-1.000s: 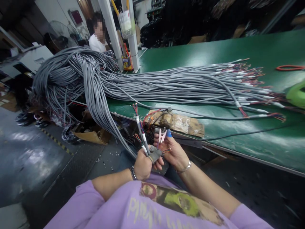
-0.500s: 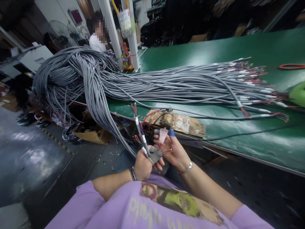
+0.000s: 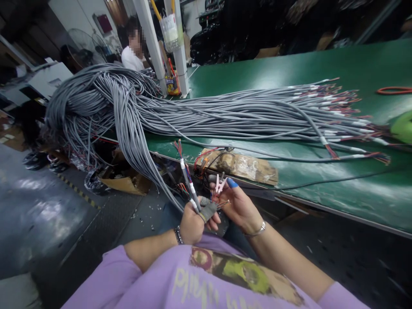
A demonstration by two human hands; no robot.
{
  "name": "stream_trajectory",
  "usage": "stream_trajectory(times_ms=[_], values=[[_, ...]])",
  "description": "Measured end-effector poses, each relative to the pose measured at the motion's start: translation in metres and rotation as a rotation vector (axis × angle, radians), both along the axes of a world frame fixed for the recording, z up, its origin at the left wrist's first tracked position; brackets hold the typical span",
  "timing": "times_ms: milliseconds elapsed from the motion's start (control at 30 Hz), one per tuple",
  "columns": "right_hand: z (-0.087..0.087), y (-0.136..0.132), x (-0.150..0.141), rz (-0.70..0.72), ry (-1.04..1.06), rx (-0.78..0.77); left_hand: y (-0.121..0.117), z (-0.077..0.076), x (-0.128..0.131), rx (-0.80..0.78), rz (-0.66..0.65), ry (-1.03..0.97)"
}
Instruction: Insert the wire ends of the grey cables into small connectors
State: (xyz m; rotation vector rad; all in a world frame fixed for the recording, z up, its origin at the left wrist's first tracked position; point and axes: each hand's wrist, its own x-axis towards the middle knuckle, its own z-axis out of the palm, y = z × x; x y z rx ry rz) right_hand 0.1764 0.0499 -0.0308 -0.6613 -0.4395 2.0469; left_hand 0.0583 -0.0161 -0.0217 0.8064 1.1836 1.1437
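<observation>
My left hand (image 3: 193, 223) is closed around several grey cables (image 3: 187, 176) that point upward, with white wraps near their ends and thin coloured wires fanning out. Grey finger covers (image 3: 208, 209) sit on its thumb or fingers. Thin loose wires (image 3: 223, 204) stick out between the two hands. In my right hand (image 3: 241, 210), just to the right, a small pale pink clip (image 3: 220, 184), like a clothespin, is pinched at the fingertips. One of these fingertips wears a blue cover (image 3: 231, 183). Just where the clip meets the wires cannot be made out.
A thick bundle of grey cables (image 3: 225, 113) lies along the green table (image 3: 277, 68) and hangs over its left edge. A worn wooden board (image 3: 254, 167) is at the near edge. White posts (image 3: 151, 43) stand behind; a person (image 3: 131, 53) sits farther back.
The pink clip has turned, so its two prongs now show. My right hand has shifted slightly down and right, and its wrist has rotated a little. My left hand stays nearly in place.
</observation>
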Motion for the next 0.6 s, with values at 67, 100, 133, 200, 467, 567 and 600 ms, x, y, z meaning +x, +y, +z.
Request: stream_trajectory(times_ms=[67, 100, 133, 200, 467, 567, 600], values=[[-0.0003, 0.0007, -0.0004, 0.012, 0.005, 0.0, 0.0002, 0.0006, 0.0002, -0.001, -0.002, -0.009], [-0.0006, 0.0011, -0.0005, 0.023, 0.009, -0.003, 0.0004, 0.001, 0.0004, -0.004, -0.006, -0.01], [-0.001, 0.0015, -0.0006, 0.04, 0.016, -0.009, 0.0006, 0.0013, 0.0006, -0.007, -0.012, -0.009], [-0.0023, 0.0025, -0.0009, 0.07, 0.034, -0.024, 0.0015, 0.002, 0.0015, -0.014, -0.021, -0.001], [-0.0045, 0.0048, -0.003, 0.006, 0.08, -0.061, 0.004, 0.0008, 0.0035, -0.018, -0.035, 0.013], [-0.0029, 0.0045, -0.0043, -0.027, 0.074, -0.074, 0.0042, 0.0001, 0.0031, -0.02, -0.036, 0.023], [-0.0025, 0.0044, -0.0049, -0.035, 0.073, -0.078, 0.0043, 0.0001, 0.003, -0.021, -0.032, 0.027]])
